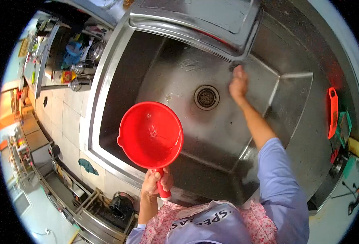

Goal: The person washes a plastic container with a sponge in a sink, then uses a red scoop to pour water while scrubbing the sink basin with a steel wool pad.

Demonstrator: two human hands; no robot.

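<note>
We see a bright red scoop (151, 135) over the grey steel sink (179, 77). Right of the sink lie an orange-red tool (333, 112) and a green one (344, 126). Our sleeve (277, 175) is pale blue, our apron (212, 221) pink-flowered with white lettering.

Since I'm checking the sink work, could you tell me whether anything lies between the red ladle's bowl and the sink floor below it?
Nothing visible does. The left hand holds the red ladle above the bare sink floor; the right hand is over by the far wall, beyond the drain.
</note>
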